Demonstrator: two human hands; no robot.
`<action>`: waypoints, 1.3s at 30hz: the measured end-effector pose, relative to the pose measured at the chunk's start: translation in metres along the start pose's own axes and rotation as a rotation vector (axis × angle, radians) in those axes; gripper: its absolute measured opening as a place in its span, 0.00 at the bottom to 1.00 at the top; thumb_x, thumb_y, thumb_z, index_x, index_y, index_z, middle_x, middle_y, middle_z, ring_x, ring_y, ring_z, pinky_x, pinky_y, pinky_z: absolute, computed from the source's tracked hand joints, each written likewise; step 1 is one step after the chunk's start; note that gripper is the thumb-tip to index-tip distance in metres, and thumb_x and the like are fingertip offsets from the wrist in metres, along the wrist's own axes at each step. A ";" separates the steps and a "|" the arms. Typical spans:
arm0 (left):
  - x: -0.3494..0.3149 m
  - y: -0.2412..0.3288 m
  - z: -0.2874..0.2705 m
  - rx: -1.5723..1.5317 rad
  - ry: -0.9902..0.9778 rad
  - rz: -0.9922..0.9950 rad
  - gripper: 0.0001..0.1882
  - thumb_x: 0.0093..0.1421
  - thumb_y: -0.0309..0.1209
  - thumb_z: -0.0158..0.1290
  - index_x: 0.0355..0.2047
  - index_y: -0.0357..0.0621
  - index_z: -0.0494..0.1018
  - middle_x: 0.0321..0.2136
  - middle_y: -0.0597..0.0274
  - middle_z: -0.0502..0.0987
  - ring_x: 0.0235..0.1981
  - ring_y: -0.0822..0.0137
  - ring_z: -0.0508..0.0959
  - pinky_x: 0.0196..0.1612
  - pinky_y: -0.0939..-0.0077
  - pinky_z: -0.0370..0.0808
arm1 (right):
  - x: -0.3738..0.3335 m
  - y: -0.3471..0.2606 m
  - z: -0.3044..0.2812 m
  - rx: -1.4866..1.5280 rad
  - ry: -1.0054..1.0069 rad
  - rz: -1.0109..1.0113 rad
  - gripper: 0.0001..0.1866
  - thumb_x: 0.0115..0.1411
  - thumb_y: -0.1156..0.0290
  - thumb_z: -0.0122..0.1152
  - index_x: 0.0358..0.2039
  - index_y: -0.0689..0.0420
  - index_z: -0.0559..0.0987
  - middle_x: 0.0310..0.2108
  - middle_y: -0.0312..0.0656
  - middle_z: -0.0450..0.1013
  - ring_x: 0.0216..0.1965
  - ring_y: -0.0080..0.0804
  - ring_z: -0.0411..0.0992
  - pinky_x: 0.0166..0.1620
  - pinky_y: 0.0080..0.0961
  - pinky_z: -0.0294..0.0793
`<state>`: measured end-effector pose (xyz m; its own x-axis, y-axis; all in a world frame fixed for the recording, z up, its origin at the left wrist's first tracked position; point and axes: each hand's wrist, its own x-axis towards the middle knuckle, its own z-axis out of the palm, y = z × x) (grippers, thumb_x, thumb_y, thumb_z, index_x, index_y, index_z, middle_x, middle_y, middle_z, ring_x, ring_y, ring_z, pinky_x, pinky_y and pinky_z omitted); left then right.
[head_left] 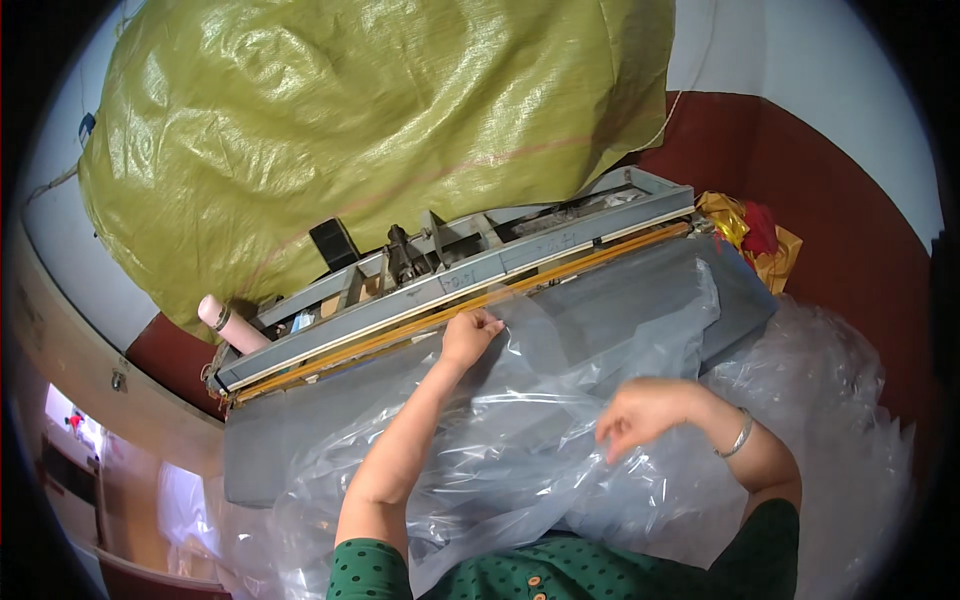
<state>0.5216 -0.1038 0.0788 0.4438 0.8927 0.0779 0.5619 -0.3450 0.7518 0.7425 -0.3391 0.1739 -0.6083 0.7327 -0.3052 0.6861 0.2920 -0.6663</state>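
Note:
Clear plastic film (520,420) lies in crumpled folds over a dark grey work surface (260,440). Up near the sealing machine's long bar, my left hand (472,338) is closed in a pinch on the film's edge. My right hand (645,412), with a silver bangle on the wrist, hovers over the film farther right and nearer to me. Its fingers are bent and pinch a fold of the film. The grey metal frame of the sealing machine (450,285) runs slantwise beyond both hands, with an orange-yellow strip (420,325) along its near side.
A pink bottle (232,325) and a black phone-like slab (334,243) rest at the machine's left part. Yellow-green sheeting (380,110) covers something big behind. More clear film (810,430) heaps at the right, below gold and red wrapping (755,235). A door (130,370) stands left.

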 end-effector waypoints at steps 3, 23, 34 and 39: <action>0.004 0.000 0.006 -0.261 0.076 0.382 0.11 0.51 0.32 0.56 0.20 0.38 0.71 0.16 0.63 0.71 0.20 0.70 0.70 0.28 0.76 0.67 | 0.014 0.014 -0.022 0.282 0.513 0.047 0.17 0.44 0.62 0.69 0.33 0.57 0.77 0.22 0.35 0.74 0.26 0.25 0.72 0.32 0.21 0.70; -0.078 -0.033 -0.079 -0.041 -0.790 -0.084 0.04 0.54 0.28 0.54 0.26 0.40 0.73 0.17 0.69 0.73 0.20 0.79 0.70 0.23 0.83 0.68 | 0.006 0.199 -0.061 -0.517 1.184 0.850 0.08 0.48 0.66 0.60 0.19 0.57 0.77 0.22 0.46 0.73 0.30 0.40 0.73 0.34 0.35 0.72; -0.119 -0.010 -0.094 -0.236 -0.693 -0.231 0.02 0.52 0.23 0.54 0.26 0.39 0.72 0.21 0.70 0.74 0.24 0.79 0.71 0.27 0.84 0.67 | -0.043 0.238 -0.054 -0.539 1.546 0.990 0.09 0.45 0.68 0.64 0.25 0.57 0.75 0.33 0.42 0.69 0.38 0.41 0.68 0.37 0.33 0.71; -0.176 0.010 -0.100 -0.914 -0.565 -0.130 0.11 0.49 0.16 0.51 0.34 0.41 0.69 0.29 0.66 0.74 0.30 0.78 0.72 0.29 0.83 0.70 | -0.043 0.250 -0.058 -0.360 1.597 1.039 0.09 0.46 0.67 0.63 0.27 0.56 0.75 0.33 0.42 0.70 0.37 0.41 0.70 0.38 0.35 0.71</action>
<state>0.3795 -0.2358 0.1378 0.8073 0.5637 -0.1745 -0.0018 0.2980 0.9545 0.9632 -0.2622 0.0603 0.7515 0.4113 0.5159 0.6462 -0.6166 -0.4497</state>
